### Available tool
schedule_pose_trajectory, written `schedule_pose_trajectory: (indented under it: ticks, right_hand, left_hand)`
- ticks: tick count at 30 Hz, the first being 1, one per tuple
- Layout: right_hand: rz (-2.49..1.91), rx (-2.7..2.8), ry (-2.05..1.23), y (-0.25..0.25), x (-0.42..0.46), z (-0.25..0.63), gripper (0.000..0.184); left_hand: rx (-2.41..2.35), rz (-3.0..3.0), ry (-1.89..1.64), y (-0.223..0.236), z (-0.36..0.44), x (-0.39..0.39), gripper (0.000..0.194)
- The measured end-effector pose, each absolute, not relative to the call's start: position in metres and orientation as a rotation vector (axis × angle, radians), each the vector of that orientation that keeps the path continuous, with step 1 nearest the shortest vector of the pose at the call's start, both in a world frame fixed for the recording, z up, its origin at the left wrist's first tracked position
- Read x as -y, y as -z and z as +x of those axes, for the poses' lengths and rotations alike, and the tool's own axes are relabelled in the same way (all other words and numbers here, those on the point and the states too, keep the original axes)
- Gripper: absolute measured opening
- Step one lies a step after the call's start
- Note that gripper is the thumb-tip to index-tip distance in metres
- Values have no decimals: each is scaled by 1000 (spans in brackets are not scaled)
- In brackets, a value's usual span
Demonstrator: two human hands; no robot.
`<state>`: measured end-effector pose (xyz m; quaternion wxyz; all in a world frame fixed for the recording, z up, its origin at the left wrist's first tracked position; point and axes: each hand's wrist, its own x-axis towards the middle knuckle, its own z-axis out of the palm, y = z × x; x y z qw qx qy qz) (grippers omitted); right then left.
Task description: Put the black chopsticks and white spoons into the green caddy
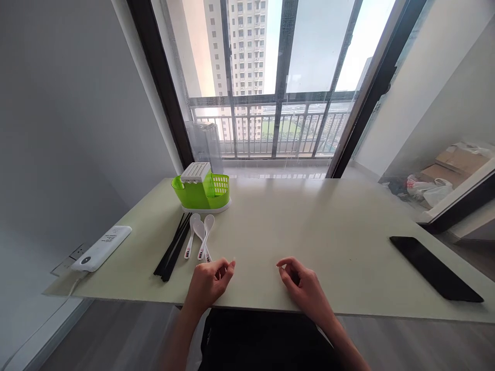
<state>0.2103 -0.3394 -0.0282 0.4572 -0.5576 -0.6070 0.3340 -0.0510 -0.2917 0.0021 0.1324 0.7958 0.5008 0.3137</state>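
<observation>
My left hand (209, 282) rests on the near edge of the pale table (301, 226), fingers loosely curled with nothing in them. My right hand (303, 286) lies beside it in the same loose curl, also holding nothing. Just ahead of the left hand lie three white spoons (200, 234) and a bundle of black chopsticks (173, 246). Behind them stands a green cutlery holder (201, 191) with a white slotted insert.
A white power bank (101, 248) lies at the table's left edge by a wall socket. A black phone (435, 267) rests face down at the right. A large window and balcony railing are beyond the table; boxes and bags sit on the floor to the right.
</observation>
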Motion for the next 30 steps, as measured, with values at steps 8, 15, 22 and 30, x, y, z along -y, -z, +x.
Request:
schedule_pose_trajectory:
  ticks: [8, 15, 22, 30]
  right_hand:
    - [-1368, 1489, -845, 28, 339, 210, 28]
    - [-1376, 1495, -813, 27, 340, 209, 33]
    - [-1361, 1500, -805, 28, 339, 210, 32]
    - [-1369, 1487, -806, 28, 339, 209, 31]
  left_hand:
    - [-1460, 2329, -892, -1, -52, 292, 42]
    - [-1468, 2336, -897, -1, -52, 291, 41]
    - [-1483, 2345, -906, 0, -52, 291, 42]
    - [-1483, 2325, -896, 0, -52, 291, 43]
